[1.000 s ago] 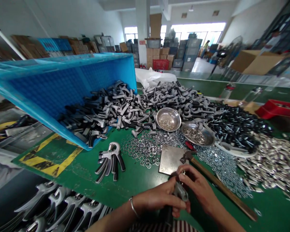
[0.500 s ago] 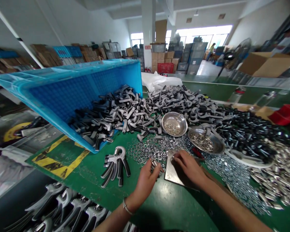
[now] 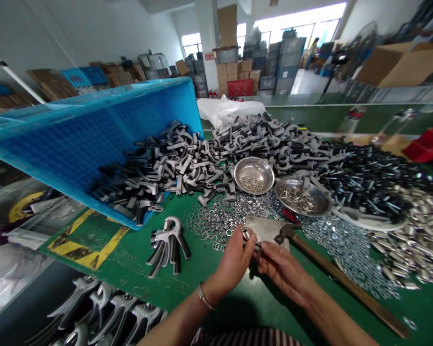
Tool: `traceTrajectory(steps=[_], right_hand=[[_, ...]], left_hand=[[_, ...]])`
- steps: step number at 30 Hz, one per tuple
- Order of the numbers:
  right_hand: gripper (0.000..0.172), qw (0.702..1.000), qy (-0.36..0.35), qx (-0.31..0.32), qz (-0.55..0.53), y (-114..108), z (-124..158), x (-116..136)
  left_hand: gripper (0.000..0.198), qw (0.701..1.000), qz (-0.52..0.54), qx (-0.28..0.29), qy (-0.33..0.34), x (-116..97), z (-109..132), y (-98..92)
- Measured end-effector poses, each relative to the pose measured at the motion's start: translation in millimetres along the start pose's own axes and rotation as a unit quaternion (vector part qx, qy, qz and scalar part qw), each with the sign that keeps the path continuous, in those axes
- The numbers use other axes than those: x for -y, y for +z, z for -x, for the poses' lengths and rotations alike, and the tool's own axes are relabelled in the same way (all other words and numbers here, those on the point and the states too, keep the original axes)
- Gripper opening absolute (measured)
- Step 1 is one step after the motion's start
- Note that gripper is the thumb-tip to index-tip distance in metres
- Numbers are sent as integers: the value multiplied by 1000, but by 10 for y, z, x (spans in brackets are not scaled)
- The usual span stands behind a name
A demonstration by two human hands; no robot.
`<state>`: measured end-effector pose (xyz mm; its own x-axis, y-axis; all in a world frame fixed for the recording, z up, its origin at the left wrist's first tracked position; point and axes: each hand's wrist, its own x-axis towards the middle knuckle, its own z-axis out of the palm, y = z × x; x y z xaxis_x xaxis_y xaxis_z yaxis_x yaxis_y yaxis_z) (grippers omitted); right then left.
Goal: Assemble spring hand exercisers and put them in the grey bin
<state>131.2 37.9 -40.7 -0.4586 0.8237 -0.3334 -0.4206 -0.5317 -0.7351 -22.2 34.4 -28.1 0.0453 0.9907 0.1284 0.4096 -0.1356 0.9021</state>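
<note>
My left hand (image 3: 236, 259) is closed on a small shiny metal part (image 3: 246, 234), in front of the metal plate (image 3: 263, 228). Close beside it, my right hand (image 3: 283, 271) has thumb and fingers pinched at a small dark piece by the same part; the piece is too small to name. A hammer (image 3: 332, 266) lies right of the hands, its head on the plate. Loose metal rings (image 3: 212, 222) spread behind my left hand. Several assembled hand grips (image 3: 169, 245) stand fanned together at the left.
A blue crate (image 3: 94, 129) on its side spills grey handles (image 3: 187, 163). Two steel bowls (image 3: 254, 175) hold small parts. Black parts (image 3: 368, 187), washers (image 3: 339, 240) and metal cylinders (image 3: 429, 230) are heaped at the right. More grips (image 3: 111, 317) lie lower left.
My right hand has left the plate and come to my left hand, which has shifted slightly right. The hammer now shows fully. The view has turned a little.
</note>
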Motion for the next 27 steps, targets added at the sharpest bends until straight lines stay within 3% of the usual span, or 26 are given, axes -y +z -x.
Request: traceTrajectory(steps=[4, 7, 10, 13, 16, 19, 21, 23, 27], right_hand=[[26, 994, -59, -10, 94, -25, 79, -23], [20, 956, -151, -56, 243, -60, 169, -4], [14, 845, -302, -80, 434, -123, 241, 60], [26, 737, -406, -20, 540, -152, 240, 112], [34, 694, -412, -19, 590, -116, 187, 116], [41, 703, -340, -21, 625, -147, 183, 152], [45, 708, -291, -18, 643, -320, 254, 268], [43, 699, -267, -63, 660, -653, 368, 491], [27, 641, -235, -268, 679, -1600, 507, 1186]], left_hand=[[23, 1000, 8, -13, -13, -45, 32, 70], [24, 999, 22, -26, -22, -118, 51, 123], [26, 999, 38, -28, -17, -213, 91, 133], [28, 997, 67, -34, -16, -287, 131, 96], [30, 993, 91, -56, -40, -279, 120, 74], [34, 991, 92, -73, -66, -174, 39, 119], [36, 989, 103, -66, -77, -80, -33, 167], [39, 988, 122, -54, -81, 6, -102, 199], [43, 983, 150, -63, -90, 80, -203, 233]])
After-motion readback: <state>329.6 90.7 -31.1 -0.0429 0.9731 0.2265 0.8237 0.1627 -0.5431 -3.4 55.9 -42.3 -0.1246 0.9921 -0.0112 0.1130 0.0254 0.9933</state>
